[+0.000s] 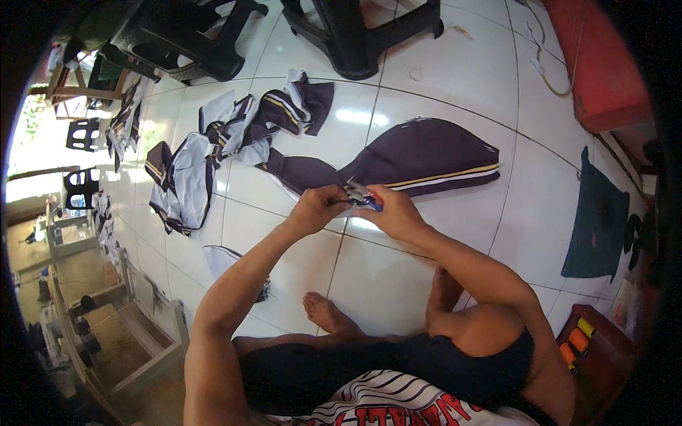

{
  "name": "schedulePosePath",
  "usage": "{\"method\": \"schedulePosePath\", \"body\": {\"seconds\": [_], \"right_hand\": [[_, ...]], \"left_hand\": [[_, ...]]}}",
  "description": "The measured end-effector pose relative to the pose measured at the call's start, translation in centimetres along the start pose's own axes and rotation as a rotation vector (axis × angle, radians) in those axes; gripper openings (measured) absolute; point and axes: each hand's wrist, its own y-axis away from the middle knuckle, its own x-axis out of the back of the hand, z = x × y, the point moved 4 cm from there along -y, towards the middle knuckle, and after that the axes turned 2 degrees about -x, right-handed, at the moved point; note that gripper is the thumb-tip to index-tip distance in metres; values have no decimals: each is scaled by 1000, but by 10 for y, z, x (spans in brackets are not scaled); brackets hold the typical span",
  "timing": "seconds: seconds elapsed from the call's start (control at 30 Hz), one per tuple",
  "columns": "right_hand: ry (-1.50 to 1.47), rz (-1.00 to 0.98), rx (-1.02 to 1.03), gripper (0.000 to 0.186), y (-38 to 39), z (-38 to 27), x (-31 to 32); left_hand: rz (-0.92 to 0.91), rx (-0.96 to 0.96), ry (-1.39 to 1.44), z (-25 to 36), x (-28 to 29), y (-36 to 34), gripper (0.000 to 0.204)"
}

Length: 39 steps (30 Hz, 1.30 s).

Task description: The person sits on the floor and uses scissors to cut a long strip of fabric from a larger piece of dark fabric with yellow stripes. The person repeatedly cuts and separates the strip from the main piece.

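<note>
My right hand (395, 211) is closed on small thread snips (375, 204) with a blue and red handle and metal blades. Right beside it, the fingers of my left hand (317, 211) pinch the edge of a dark fabric piece (302, 171), close to the blades. What exactly sits between the fingertips is too small to make out. Just beyond my hands, a large dark panel (433, 151) with yellow and white stripes lies on the tiled floor. Joined dark and white striped pieces (190, 170) trail in a crumpled line to the left.
Black plastic stools (341, 35) stand at the far side. A dark green cloth (595, 220) lies at the right, below a red object (604, 64). Thread spools (579, 339) sit at the lower right. Wooden frames (145, 319) stand at the left. My bare foot (330, 316) rests nearby.
</note>
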Motion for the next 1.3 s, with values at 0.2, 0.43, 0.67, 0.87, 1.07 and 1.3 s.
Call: {"method": "schedulePosePath", "body": {"seconds": [0.2,0.43,0.67,0.87,1.07,1.3], "right_hand": [[-262,-237,-134,26,-2,-21,32],[-657,240,-181,15,-2,-29,188],[-661,499,-226,19,-18,19,260],[-476,431,-317,14,-2,60,279],[285,481,-374,19,23,137,240],[851,529,-474,27,41,144,197]], "left_hand": [[-20,-119,235,53,11,9,26],[-160,-57,-158,49,63,33,32],[6,-21,-217,7,89,18,21],[188,-180,-249,-1,94,12,18],[14,-286,-425,-32,27,3,17],[-109,-199,-461,-54,-23,-20,22]]}}
